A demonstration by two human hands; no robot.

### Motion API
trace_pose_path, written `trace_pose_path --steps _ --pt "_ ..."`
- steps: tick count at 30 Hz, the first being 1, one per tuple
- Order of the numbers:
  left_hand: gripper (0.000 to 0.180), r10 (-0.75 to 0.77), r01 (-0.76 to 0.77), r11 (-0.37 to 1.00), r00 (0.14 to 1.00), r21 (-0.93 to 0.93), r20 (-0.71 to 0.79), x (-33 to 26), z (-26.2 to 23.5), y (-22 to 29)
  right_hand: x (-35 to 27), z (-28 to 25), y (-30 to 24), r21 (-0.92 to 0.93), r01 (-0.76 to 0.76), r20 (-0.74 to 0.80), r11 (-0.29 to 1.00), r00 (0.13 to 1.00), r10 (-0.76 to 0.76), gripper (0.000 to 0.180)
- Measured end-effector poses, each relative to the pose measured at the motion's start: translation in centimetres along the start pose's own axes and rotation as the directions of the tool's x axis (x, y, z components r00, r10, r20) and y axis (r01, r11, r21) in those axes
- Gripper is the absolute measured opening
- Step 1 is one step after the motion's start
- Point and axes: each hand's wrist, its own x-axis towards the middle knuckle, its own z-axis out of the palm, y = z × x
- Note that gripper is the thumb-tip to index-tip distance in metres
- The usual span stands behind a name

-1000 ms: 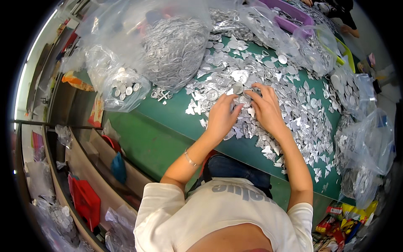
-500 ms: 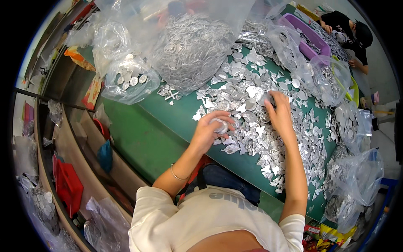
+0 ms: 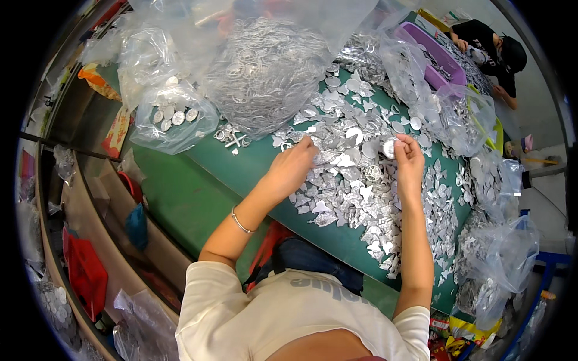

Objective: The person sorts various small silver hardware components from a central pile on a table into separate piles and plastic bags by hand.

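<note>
Between thumb and fingers, my right hand (image 3: pixel 410 163) pinches a round silver medallion (image 3: pixel 390 148) just above the pile. My left hand (image 3: pixel 293 167) is curled with its back turned up at the pile's left side. The edge of a round silver piece (image 3: pixel 316 158) shows by its fingers; the rest of it is hidden. Beneath and between both hands spreads a wide heap of flat silver metal pieces (image 3: pixel 343 192) in mixed shapes, some round, others pointed, on the green table (image 3: pixel 226 171).
A large clear bag of silver pieces (image 3: pixel 265 78) stands at the far side, beside a smaller bag of round pieces (image 3: pixel 174 123). More filled bags (image 3: pixel 497 246) line the right edge. Another person (image 3: pixel 490 51) works beyond a purple bin (image 3: pixel 436 57). Shelves with a red tray (image 3: pixel 84 274) are left.
My right hand has lifted a round medallion from the pile, turning its fingers inward. The left hand has rolled over, back upward, hiding most of its round piece. The whole view has shifted slightly.
</note>
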Motion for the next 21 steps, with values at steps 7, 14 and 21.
trace_pose_path --steps 7,14,21 --pt "0.030 -0.029 0.045 0.983 0.995 -0.180 0.092 0.3 -0.6 -0.2 -0.6 -3.7 -0.3 0.500 -0.505 0.278 0.704 0.863 0.422 0.013" --pt "0.030 -0.022 0.038 0.976 0.997 -0.214 0.077 0.1 -0.9 0.0 3.1 -3.3 0.0 -0.296 -0.024 0.164 0.955 0.984 0.075 0.019" --pt "0.035 0.033 -0.002 0.984 0.984 -0.180 0.174 0.1 -2.0 -0.3 0.3 0.9 -1.7 -0.727 0.391 0.466 0.564 0.885 -0.011 0.033"
